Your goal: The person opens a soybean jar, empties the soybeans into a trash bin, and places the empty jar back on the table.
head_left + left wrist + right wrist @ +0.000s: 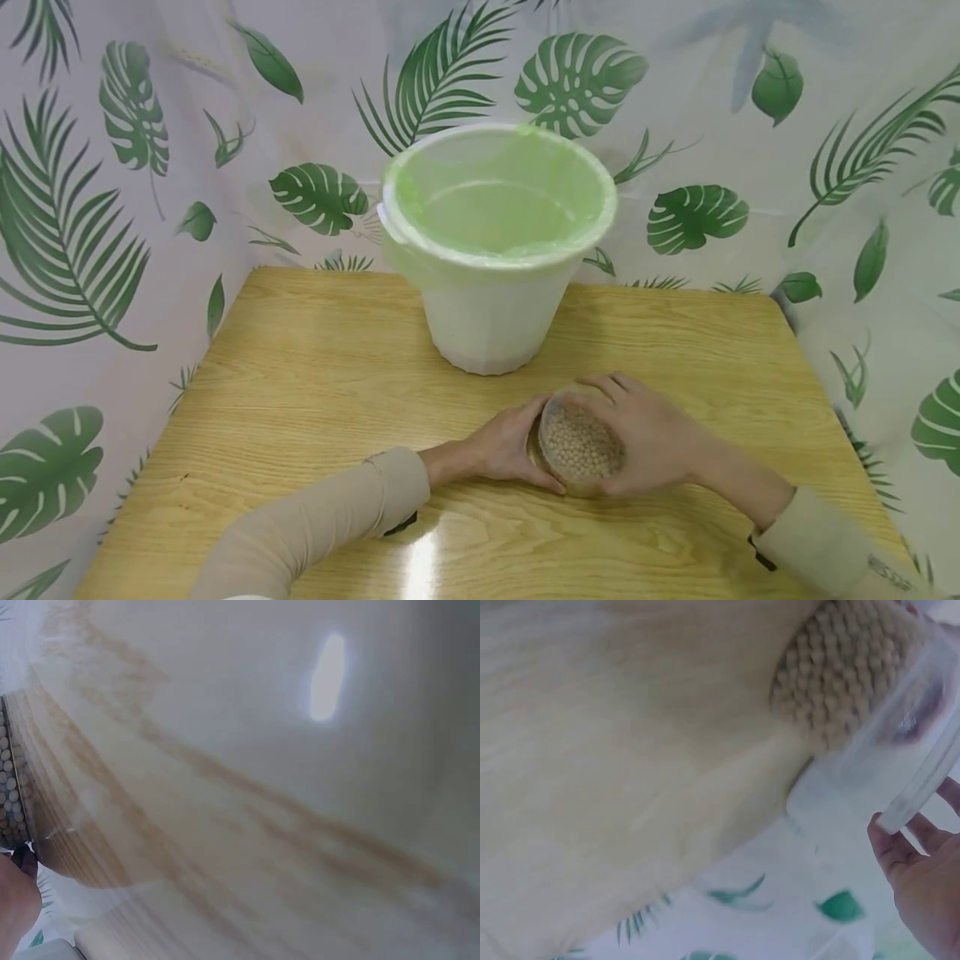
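A round clear plastic jar [579,442] with many small beige beans in it is between both hands, low over the wooden table or on it. My left hand [510,446] grips its left side, thumb near and fingers on the far side. My right hand [652,429] holds it from the right, fingers over the far edge. In the right wrist view, the fingertips pinch the translucent lid-like rim [926,780] above the beans [836,671]. Only a strip of the jar [11,787] and part of the left hand [16,900] show in the left wrist view.
Behind the hands stands a white bucket [487,325] lined with a thin green bag [495,217]. It is on the wooden table [315,367], close to the back edge. A white leaf-patterned sheet [322,83] hangs behind the table and along both sides.
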A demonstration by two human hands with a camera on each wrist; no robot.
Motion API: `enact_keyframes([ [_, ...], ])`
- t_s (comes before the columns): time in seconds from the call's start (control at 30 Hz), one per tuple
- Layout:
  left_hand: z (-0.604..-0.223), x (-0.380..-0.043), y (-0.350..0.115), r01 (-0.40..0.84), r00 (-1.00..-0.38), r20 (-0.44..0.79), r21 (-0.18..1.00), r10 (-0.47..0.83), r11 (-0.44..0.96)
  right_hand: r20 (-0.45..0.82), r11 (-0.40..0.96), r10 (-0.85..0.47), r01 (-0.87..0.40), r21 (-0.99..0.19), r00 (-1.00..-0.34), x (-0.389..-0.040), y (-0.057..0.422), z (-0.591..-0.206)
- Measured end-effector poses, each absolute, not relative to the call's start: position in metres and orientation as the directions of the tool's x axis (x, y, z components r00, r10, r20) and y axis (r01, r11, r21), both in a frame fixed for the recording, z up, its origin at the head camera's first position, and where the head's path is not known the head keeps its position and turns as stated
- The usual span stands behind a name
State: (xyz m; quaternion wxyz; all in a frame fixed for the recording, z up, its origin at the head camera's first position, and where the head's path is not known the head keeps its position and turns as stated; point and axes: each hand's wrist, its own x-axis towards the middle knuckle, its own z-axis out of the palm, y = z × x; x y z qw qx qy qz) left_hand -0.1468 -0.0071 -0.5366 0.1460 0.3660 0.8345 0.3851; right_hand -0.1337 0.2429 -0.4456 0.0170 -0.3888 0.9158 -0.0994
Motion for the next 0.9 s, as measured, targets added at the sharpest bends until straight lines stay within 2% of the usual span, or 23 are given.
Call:
enact_keyframes([
  [0.17,-0.535,-0.147,-0.006,0.504,-0.697,0.042,0.738,0.716,0.448,0.065,0.735,-0.651,-0.65,-0.191,-0.756,-0.14,0.272,-0.44],
  [0.33,-0.535,-0.147,-0.005,0.505,-0.702,0.032,0.728,0.712,0.465,0.106,0.785,-0.568,-0.576,-0.228,-0.816,-0.139,0.309,-0.454],
  [0.57,-0.537,-0.148,-0.006,0.502,-0.696,0.035,0.737,0.717,0.452,0.134,0.818,-0.509,-0.526,-0.232,-0.85,-0.135,0.341,-0.474],
  [0.9,-0.537,-0.144,-0.006,0.501,-0.695,0.043,0.745,0.718,0.44,-0.013,0.874,-0.451,-0.439,-0.21,-0.892,-0.14,0.357,-0.504],
])
